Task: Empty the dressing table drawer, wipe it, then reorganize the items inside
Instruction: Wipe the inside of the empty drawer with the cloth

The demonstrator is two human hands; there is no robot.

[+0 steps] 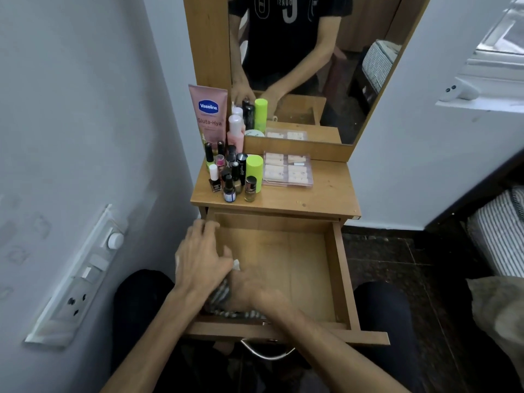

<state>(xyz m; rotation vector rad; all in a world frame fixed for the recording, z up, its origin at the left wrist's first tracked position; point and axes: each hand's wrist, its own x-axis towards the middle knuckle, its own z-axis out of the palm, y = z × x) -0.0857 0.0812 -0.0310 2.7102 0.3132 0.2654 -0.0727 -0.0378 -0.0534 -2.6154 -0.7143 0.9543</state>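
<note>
The drawer (337, 268) stands pulled out, its wooden floor bare on the right side. Both hands are down in its front left corner. The right hand (249, 290) presses on a striped cloth (219, 296) against the drawer floor; how its fingers grip is blurred, can't tell. The left hand (201, 256) hovers just above, fingers spread and loose, nothing in them. Up on the tabletop (320, 194), the contents are all parked: a pink tube (208, 114) at the back left, polish bottles (229, 177) clustered in front of it, a green stick (254, 171) and a clear case (287, 171) beside them.
</note>
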